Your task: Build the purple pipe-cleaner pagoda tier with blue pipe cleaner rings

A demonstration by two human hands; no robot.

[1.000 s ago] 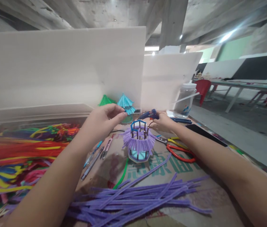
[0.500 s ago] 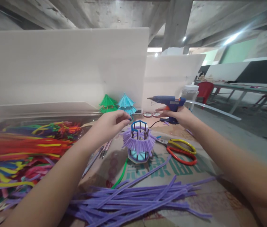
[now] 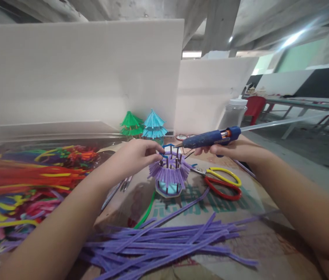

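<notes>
A small eight-sided pavilion model (image 3: pixel 170 177) stands upright on the table, with a skirt of purple pipe cleaners, brown posts and a pale blue floor. Along its post tops runs a blue pipe cleaner (image 3: pixel 169 145). My left hand (image 3: pixel 142 153) reaches to the top left of the model, thumb and forefinger pinched on the blue pipe cleaner there. In my right hand (image 3: pixel 228 149) is a blue hot glue gun (image 3: pixel 211 139), its nozzle pointing left at the model's top rim. A clear glue stick (image 3: pixel 281 121) sticks out of its back.
Scissors (image 3: pixel 224 182) with yellow and red handles lie right of the model. Purple pipe cleaners (image 3: pixel 158 249) spread across the front. Coloured bundles (image 3: pixel 36 175) fill the left. Green (image 3: pixel 131 124) and blue (image 3: pixel 153 126) roofed models and a clear bottle (image 3: pixel 234 112) stand behind.
My right hand has lowered and tilted the glue gun, bringing its nozzle to the model's top. My left hand has moved slightly down to the blue rim.
</notes>
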